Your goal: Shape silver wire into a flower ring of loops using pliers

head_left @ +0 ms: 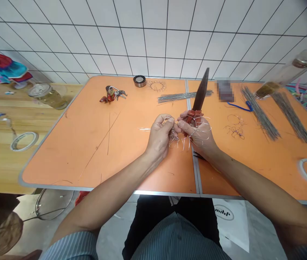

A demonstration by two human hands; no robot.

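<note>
Both hands meet above the middle of the orange table (131, 159). My left hand (160, 135) pinches a ring of thin silvery wire (183, 143) whose short ends stick out below. My right hand (198, 133) grips the same wire with thumb and fingertips. Its palm also holds scissors with red handles (195, 115), their dark blades (202, 88) pointing up and away. Some wire loops over the back of my right hand. Short bright wire pieces (144, 129) lie just left of my left hand.
Bundles of straight wire (260, 113) lie at the right, another bundle (172, 97) at the back. Black tape (139, 81), keys (118, 94), a wire ring (157, 85) and curled wires (235, 131) are around. A jar (47, 96) stands left, a tape roll (301, 174) right.
</note>
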